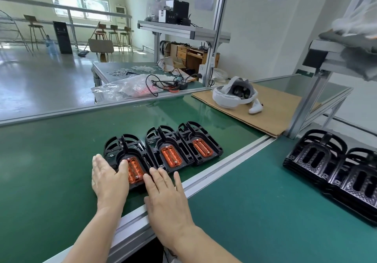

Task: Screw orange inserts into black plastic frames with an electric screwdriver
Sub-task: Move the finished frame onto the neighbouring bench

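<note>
Three black plastic frames lie side by side on the green bench mat (51, 160), each holding a translucent orange oblong insert in its central recess. The nearest frame (122, 146) carries its insert (134, 170) with two screw heads visible. The middle frame (161, 140) holds a second insert (171, 156); the far frame (195, 134) holds a third (202, 147).

The left hand (109, 179) lies flat, fingers straight, palm down on the nearest frame's left side, gripping nothing. The right hand (166, 197) lies flat likewise, fingers extended over that frame's right edge and the aluminium bench rail (224, 164), holding nothing.

A stack of empty black frames (330, 164) sits on the mat to the right. A white headset (234, 94) rests on brown cardboard (265, 115) beyond.
</note>
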The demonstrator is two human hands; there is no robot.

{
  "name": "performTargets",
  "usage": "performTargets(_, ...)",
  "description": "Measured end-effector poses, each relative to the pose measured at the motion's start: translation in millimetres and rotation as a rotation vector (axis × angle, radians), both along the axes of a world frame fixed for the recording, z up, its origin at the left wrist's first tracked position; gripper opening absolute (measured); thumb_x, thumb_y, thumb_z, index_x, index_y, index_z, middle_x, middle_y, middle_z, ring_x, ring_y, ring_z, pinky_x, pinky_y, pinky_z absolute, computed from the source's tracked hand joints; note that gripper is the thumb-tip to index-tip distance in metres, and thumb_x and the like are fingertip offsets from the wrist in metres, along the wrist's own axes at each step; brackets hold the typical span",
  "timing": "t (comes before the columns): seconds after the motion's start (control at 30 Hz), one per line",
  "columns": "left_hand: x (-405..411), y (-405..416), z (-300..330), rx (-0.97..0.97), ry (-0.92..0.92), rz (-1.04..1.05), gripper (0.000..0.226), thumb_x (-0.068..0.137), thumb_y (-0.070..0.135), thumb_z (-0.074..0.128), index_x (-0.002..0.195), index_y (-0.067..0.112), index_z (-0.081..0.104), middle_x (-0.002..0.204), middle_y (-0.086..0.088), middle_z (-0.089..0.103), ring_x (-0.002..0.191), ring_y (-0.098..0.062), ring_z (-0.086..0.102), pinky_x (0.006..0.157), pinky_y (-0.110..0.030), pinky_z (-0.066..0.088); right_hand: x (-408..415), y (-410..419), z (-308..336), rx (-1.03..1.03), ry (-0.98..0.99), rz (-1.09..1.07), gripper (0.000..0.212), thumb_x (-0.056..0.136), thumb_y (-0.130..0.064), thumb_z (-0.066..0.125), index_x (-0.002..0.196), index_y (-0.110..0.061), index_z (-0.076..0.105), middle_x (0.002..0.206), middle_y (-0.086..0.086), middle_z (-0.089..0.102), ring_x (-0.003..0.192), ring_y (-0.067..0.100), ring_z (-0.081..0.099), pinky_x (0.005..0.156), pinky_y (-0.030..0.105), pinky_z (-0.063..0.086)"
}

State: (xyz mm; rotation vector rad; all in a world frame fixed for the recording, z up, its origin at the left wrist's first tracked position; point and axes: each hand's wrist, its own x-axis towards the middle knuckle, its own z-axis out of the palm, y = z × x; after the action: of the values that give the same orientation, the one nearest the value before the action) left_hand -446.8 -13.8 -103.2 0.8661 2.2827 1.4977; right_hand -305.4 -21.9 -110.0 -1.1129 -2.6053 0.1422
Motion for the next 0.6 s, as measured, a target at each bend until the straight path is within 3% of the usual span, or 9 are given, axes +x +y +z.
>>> performTargets(0.2,13.8,-10.5,12.7,0.035,0.153,-0.035,0.060,0.101,0.020,0.038,0.151,0.006,0.009,0.159,-0.009,0.008,0.147,-0.021,0.005,0.119,-0.034,0.000,45.5,-5.1,3.3,-0.084,-0.014,-0.156,0.062,0.098,-0.050,0.005,0.155,-0.028,0.003,0.163,-0.010,-0.001,0.147,0.007,-0.017,0.103,0.039,-0.038)
performTargets(0.37,55.6,-15.5,27.0,0.124,0.259,-0.162,0.060,0.099,0.014,0.042,0.150,0.005,0.014,0.158,-0.010,0.014,0.146,-0.020,0.009,0.119,-0.033,0.002,106.5,-10.4,-0.2,-0.153,-0.020,-0.383,0.059,0.101,-0.053,0.010,0.154,-0.033,-0.004,0.161,-0.018,-0.008,0.143,0.000,-0.022,0.103,0.038,-0.037)
performTargets(0.47,87.6,-17.3,30.3,0.226,0.296,-0.295,0.062,0.097,0.016,0.047,0.151,0.012,0.017,0.159,0.000,0.012,0.144,-0.005,0.006,0.118,-0.029,0.005,147.1,-19.1,-3.1,-0.194,-0.027,-0.537,0.059,0.100,-0.055,0.011,0.153,-0.037,-0.008,0.158,-0.023,-0.013,0.134,-0.008,-0.029,0.098,0.035,-0.039)
performTargets(0.6,134.3,-15.8,29.4,0.306,0.256,-0.463,0.063,0.096,0.016,0.050,0.151,0.021,0.019,0.157,0.014,0.008,0.138,0.008,0.003,0.114,-0.024,0.008,209.5,-35.8,-3.5,-0.227,-0.065,-0.776,0.057,0.100,-0.056,0.012,0.149,-0.042,-0.014,0.155,-0.026,-0.018,0.132,-0.010,-0.028,0.110,0.043,-0.025)
